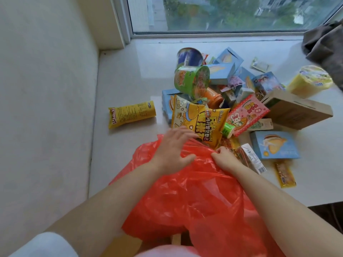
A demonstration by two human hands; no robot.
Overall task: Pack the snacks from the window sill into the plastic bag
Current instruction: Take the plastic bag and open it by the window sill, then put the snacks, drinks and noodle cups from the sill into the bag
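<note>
A red plastic bag (194, 197) lies crumpled at the near edge of the window sill (130, 75), spilling toward the person. The left hand (172, 151) rests flat on the bag's upper edge with its fingers spread and fairly straight, their tips reaching the bottom of a yellow popcorn bag (202, 123). The right hand (222, 157) has its fingers curled, pinching a fold of the red plastic near the bag's mouth.

The snacks sit in a heap just beyond the bag, in the middle of the sill. A green noodle cup (192, 81) lies on its side atop the heap, with a blue cup (189, 56) behind it. Several light blue boxes (220, 71) are scattered through the pile, and another blue box (274, 145) lies flat to the right. A pink packet with a rabbit (246, 115) leans against a brown cardboard box (297, 110). A yellow tub (310, 80) stands further right (partly blurred). A yellow tube-shaped packet (131, 114) lies alone to the left, well apart from the heap. A small carton (252, 158) and a yellow bar wrapper (284, 175) lie just right of the right hand. Grey cloth (324, 45) hangs in at the far right corner.
</note>
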